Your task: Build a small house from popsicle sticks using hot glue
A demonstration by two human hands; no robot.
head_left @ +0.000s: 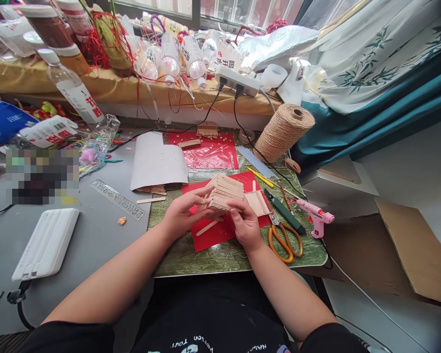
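Note:
Both hands hold a small structure of layered wooden craft sticks above a red sheet. My left hand grips its left side, thumb above and fingers below. On the lower right corner, my right hand closes with thumb and fingers. A single craft stick lies on the red sheet under the hands. Just right of them rests a flat panel of joined sticks. Orange-handled scissors, a green utility knife and a pink glue gun lie further right.
A twine spool stands at the back right, near a metal ruler and yellow pen. Curled white paper covers some sticks. At left are a clear stencil ruler and white power bank. Black cords cross behind.

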